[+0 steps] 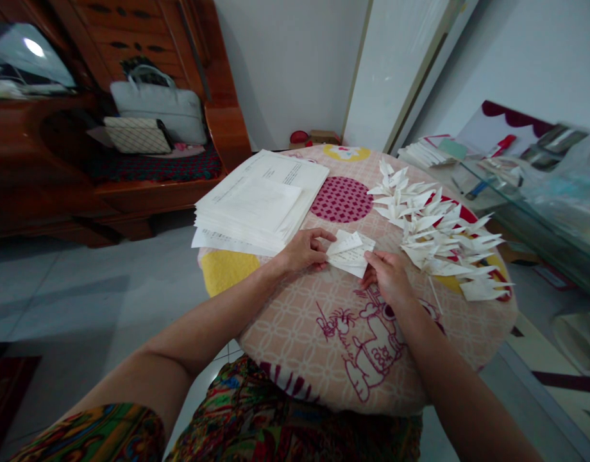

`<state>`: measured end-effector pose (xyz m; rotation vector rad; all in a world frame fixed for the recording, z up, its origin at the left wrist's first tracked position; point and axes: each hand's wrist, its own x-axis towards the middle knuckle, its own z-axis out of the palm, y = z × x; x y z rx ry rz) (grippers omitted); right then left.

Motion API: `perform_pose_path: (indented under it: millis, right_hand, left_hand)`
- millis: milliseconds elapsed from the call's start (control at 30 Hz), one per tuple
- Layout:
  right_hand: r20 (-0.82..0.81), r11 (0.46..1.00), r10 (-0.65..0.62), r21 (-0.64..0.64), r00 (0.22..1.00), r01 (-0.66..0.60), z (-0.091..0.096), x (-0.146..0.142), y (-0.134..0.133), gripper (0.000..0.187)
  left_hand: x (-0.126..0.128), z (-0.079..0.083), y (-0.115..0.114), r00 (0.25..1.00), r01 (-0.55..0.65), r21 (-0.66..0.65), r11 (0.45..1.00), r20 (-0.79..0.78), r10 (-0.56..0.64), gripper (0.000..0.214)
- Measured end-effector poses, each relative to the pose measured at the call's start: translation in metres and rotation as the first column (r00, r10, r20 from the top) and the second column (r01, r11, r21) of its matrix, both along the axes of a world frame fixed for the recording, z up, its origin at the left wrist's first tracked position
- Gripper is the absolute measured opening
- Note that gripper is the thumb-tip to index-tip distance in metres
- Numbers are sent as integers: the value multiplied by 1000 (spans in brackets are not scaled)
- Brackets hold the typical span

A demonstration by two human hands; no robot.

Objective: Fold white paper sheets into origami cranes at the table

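A small folded sheet of printed paper (349, 255) lies between my hands over the round table's cloth. My left hand (308, 249) pinches its left edge with thumb and fingers. At its right edge, my right hand (385, 273) grips the paper between thumb and fingers. A folded flap stands out across the paper's upper part. Left of my hands rests a stack of printed sheets (249, 224), with a smaller blank-looking piece (261, 200) on top. To the right sits a cluster of folded paper cranes (434, 231), their points sticking up.
The patterned tablecloth (295, 333) covers the round table. A glass-topped stand (540, 224) at the right carries papers, a red item and plastic bags. Behind on the left is a wooden bench (155, 199) with a grey bag (163, 106) and a quilted pouch (136, 135).
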<state>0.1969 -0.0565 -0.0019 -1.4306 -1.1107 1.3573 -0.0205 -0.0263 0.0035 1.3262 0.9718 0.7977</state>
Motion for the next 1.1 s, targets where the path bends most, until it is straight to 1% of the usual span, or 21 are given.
perform_pose_path:
  millis: [67, 133, 200, 233, 267, 333, 367, 400, 433, 467, 500, 567, 633, 700, 767, 833, 933, 1033, 1100]
  right_hand:
    - [46, 999, 8, -37, 999, -6, 1, -1, -2, 29]
    - [131, 995, 43, -94, 990, -31, 2, 1, -4, 29]
    - [260, 989, 113, -121, 959, -84, 3, 4, -5, 32]
    - [347, 989, 142, -100, 927, -114, 2, 7, -5, 34]
    - [449, 989, 149, -56, 881, -139, 2, 9, -5, 36]
    - [643, 980, 98, 69, 760, -185, 0, 14, -3, 36]
    - [708, 970, 55, 131, 704, -207, -1, 16, -2, 35]
    - [746, 957, 16, 181, 666, -226, -3, 17, -1, 33]
    - [758, 945, -7, 218, 653, -242, -4, 19, -1, 30]
    - [749, 935, -12, 243, 663, -257, -5, 20, 0, 26]
    - [724, 928, -5, 260, 689, -267, -6, 21, 1, 21]
    - [652, 920, 14, 289, 758, -266, -6, 24, 1, 12]
    - [574, 909, 25, 327, 819, -258, -3, 27, 2, 13]
    - [522, 897, 56, 348, 851, -272, 0, 29, 2, 18]
    - [507, 883, 117, 339, 854, -323, 4, 30, 2, 18]
    - [528, 865, 166, 328, 833, -380, 6, 30, 1, 15]
    - [563, 848, 164, 338, 810, -407, 6, 27, 0, 15]
    - [570, 868, 155, 312, 807, -387, 3, 24, 0, 20]
    - [577, 887, 160, 273, 801, -373, 1, 23, 1, 22]
  left_hand:
    - [-2, -2, 1, 999, 23, -11, 1000, -47, -24, 53]
    - [-5, -3, 2, 987, 87, 0, 996, -137, -86, 56]
    - [-9, -2, 3, 954, 174, 60, 983, -259, -153, 56]
    - [-10, -1, 3, 935, 199, 113, 974, -319, -154, 52]
    - [-11, 0, 3, 922, 199, 178, 964, -367, -122, 46]
    - [-11, 3, 3, 919, 137, 335, 932, -395, 7, 31]
    - [-10, 5, 2, 925, 99, 415, 904, -373, 70, 26]
    - [-9, 5, 2, 934, 78, 479, 874, -342, 104, 23]
    - [-7, 5, 2, 944, 79, 524, 848, -312, 105, 23]
    - [-5, 4, 2, 952, 104, 552, 827, -297, 79, 23]
    - [-3, 1, 3, 953, 144, 565, 813, -300, 39, 24]
    - [0, -4, 4, 939, 231, 573, 786, -343, -26, 26]
    - [3, -10, 4, 922, 290, 585, 757, -383, -57, 27]
    - [4, -13, 4, 908, 327, 591, 738, -413, -71, 29]
    - [5, -14, 3, 895, 354, 586, 729, -438, -83, 30]
    - [6, -14, 1, 886, 374, 578, 725, -454, -94, 31]
    - [7, -13, 0, 881, 393, 569, 722, -459, -118, 30]
    - [6, -12, -1, 879, 411, 568, 714, -456, -143, 27]
    - [5, -11, -2, 875, 418, 574, 704, -462, -142, 24]
